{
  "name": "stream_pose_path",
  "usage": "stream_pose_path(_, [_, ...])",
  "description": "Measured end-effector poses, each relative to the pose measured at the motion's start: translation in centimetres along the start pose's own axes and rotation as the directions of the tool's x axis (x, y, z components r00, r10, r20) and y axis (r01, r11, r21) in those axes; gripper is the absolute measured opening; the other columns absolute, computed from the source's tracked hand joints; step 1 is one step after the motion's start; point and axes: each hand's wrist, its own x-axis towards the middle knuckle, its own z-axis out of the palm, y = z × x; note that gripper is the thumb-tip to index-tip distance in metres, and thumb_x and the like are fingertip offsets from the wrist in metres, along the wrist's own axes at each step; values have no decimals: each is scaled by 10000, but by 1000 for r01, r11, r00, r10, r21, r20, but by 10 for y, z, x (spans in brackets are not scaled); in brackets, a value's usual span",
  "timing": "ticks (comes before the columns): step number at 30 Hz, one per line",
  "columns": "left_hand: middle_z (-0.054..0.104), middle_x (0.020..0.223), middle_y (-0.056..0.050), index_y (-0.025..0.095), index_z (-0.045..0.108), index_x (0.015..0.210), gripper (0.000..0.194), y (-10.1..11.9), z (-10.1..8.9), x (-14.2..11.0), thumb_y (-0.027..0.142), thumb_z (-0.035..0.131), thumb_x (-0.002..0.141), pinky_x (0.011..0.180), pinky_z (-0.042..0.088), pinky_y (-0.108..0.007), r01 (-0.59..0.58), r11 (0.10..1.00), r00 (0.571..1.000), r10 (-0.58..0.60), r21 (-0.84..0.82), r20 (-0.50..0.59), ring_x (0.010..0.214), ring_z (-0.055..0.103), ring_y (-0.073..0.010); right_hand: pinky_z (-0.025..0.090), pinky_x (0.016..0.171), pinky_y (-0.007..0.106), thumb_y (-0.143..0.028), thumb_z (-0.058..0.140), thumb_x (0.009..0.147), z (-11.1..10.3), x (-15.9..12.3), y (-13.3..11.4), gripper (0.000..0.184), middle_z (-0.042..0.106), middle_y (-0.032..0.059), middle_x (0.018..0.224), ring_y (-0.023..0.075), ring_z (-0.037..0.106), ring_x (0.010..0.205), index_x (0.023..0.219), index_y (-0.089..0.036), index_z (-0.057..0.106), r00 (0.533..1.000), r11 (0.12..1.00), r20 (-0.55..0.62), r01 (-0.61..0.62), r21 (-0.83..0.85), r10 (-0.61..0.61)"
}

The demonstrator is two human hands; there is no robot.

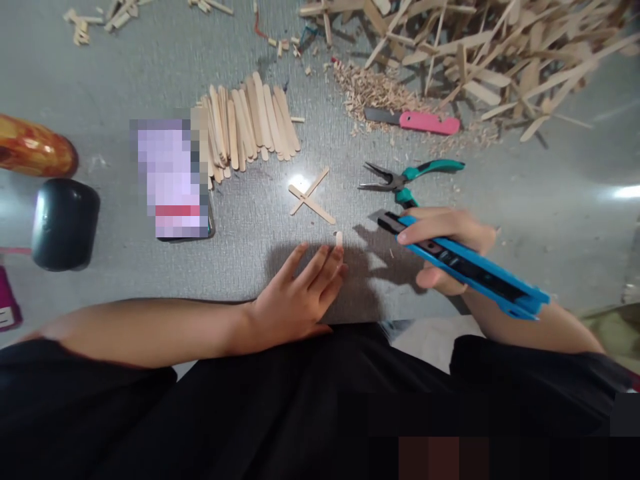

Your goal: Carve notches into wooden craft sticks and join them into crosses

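My left hand (pixel 307 287) lies palm down on the grey table, fingers stretched out. The pale rounded end of a small wooden stick (pixel 339 239) shows at its fingertips; the rest is hidden under the fingers. My right hand (pixel 450 240) is closed around a blue utility knife (pixel 465 267), its blade out and pointing left, above the table. Beyond my left hand, two craft sticks (pixel 319 209) lie crossed in an X. Pliers with teal handles (pixel 397 181) lie with jaws apart just past the knife.
A row of craft sticks (pixel 245 123) lies beside a blurred phone (pixel 173 177). Far right are a heap of sticks (pixel 480 53), wood shavings (pixel 370 87) and a pink-handled blade (pixel 430 123). At left are a dark rounded case (pixel 66 225) and an orange cylinder (pixel 35 145).
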Motion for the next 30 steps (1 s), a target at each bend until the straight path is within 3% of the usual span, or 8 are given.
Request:
stream_pose_path(5, [619,1838,-277,50,706,1695,1218,0,3,0,970,828,906,1313,542,-607,-2,999,1000,2,38,12,1628,650,-443,460,452,355,-438,877,1056,9,-6,6,223,721,-43,718,193,594,464,1256,-366,809,992,988,121,59,-142,-42])
stream_pose_path(9, [567,1870,-309,5,632,1741,1325,0,11,-3,1008,796,891,1368,470,-605,8,998,1000,-8,64,5,1652,600,-459,668,643,383,-327,843,1031,11,-12,7,604,905,13,1033,258,869,778,1617,-384,706,984,994,172,-34,-107,52])
stream_pose_path(16, [606,1846,-276,28,623,1755,1317,-1,19,-5,1026,765,906,1405,423,-616,1,998,1000,1,61,-22,1657,565,-461,696,696,471,-402,887,1026,11,-20,1,410,913,43,1070,298,854,800,1429,-416,812,975,974,106,-177,-145,193])
stream_pose_path(19, [619,1832,-289,-4,624,1744,1319,-1,14,-4,1014,767,918,1374,458,-612,-7,996,999,10,83,-36,1639,597,-463,727,737,488,-482,840,1062,10,-12,-9,295,899,87,1086,318,868,848,1331,-362,849,935,927,-67,-333,170,348])
stream_pose_path(21, [623,1818,-319,-38,631,1725,1272,-1,10,-4,981,740,972,1338,496,-590,-28,995,999,31,97,-34,1629,628,-463,734,703,479,-617,750,1089,1,1,-16,362,886,107,1009,325,874,817,1212,-291,850,901,757,144,-424,497,410])
stream_pose_path(26, [659,1742,-388,-91,669,1668,1177,2,9,-7,900,745,1038,1260,565,-532,-41,993,997,48,111,-53,1608,689,-476,745,734,459,-665,637,1174,-28,21,-15,544,925,201,1034,339,911,835,1010,-203,874,480,403,822,-848,345,306])
stream_pose_path(28, [664,1722,-407,-109,678,1648,1212,4,11,-8,920,762,1013,1249,582,-545,-40,993,996,48,111,-69,1599,698,-490,773,851,494,-615,671,1170,-28,15,-9,465,931,208,1247,357,932,1026,1114,-215,902,544,462,732,-816,348,410])
stream_pose_path(30, [665,1713,-418,-123,680,1636,1235,5,11,-7,930,771,998,1233,599,-555,-45,992,996,54,116,-74,1592,703,-496,764,1030,549,-580,712,1143,-19,8,-3,390,852,186,1546,381,870,1341,1235,-261,917,754,655,439,-650,386,489])
